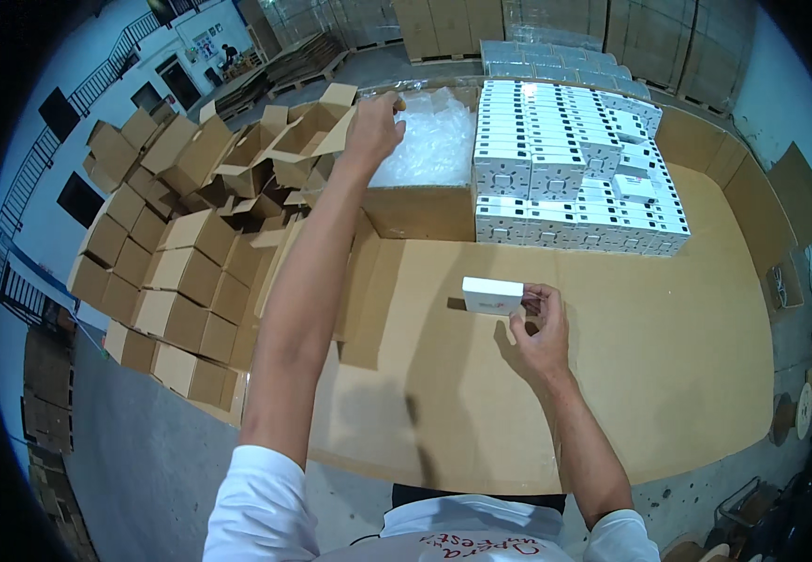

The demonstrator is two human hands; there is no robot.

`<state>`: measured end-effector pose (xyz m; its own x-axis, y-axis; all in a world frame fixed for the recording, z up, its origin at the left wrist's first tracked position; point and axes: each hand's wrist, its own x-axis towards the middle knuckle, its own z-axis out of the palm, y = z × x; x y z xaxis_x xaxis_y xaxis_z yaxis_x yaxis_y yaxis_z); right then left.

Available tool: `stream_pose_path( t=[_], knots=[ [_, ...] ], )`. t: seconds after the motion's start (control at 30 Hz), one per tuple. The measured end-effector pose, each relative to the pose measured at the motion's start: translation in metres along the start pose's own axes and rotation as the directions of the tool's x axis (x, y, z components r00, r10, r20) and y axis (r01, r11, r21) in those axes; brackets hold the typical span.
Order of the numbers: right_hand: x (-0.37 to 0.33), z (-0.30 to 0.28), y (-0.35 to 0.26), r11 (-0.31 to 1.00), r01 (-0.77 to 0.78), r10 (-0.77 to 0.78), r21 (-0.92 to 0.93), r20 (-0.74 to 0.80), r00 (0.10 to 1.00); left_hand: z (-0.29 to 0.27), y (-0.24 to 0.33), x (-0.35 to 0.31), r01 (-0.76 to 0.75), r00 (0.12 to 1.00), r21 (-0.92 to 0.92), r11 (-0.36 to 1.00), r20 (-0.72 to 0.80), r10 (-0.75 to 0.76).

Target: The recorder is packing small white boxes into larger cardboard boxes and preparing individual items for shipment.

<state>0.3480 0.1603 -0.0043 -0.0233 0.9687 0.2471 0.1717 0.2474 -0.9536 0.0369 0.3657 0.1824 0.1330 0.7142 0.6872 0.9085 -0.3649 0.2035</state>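
Right hand [545, 335] holding a small white box [491, 296], left hand [374, 131] beside clear plastic packing [432, 142], its grip hard to tell

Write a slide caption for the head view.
Right hand holds a small white box; left hand beside clear plastic packaging.

tabletop [668, 375] lies free beside the right hand [546, 335]; white boxes [554, 176] block beyond.

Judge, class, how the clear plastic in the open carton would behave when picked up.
The clear plastic is probably floppy, as it lies crumpled. It is likely light for its size, looking thin and translucent. Its shiny highlights suggest it may feel slippery.
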Motion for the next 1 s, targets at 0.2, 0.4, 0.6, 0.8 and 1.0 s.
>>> stream_pose_path(
  t=[0.2,0.4,0.6,0.8,1.0],
  knots=[
    [0.018,-0.016,0.005,1.0,0.017,-0.017,0.001,-0.01,1.0,0.056,-0.02,0.054,-0.32,0.894,0.279,0.905,0.405,0.191],
    [0.026,-0.021,-0.007,0.999,-0.022,0.022,-0.025,0.001,1.0,0.077,-0.035,0.072,-0.127,0.948,0.286,0.95,0.317,0.031],
    [0.02,-0.028,-0.001,1.0,-0.027,0.027,-0.014,0.018,0.999,0.026,-0.001,0.07,-0.118,0.993,-0.037,0.992,0.024,0.119],
    [0.005,-0.03,-0.006,0.999,-0.051,0.051,0.008,0.001,0.999,-0.06,0.065,0.014,0.059,0.998,-0.12,0.991,-0.027,-0.063],
    [-0.014,-0.041,-0.017,0.969,0.234,-0.242,-0.081,-0.108,0.964,-0.089,0.112,-0.11,0.18,0.984,-0.498,0.848,0.101,-0.15]
  ],
)
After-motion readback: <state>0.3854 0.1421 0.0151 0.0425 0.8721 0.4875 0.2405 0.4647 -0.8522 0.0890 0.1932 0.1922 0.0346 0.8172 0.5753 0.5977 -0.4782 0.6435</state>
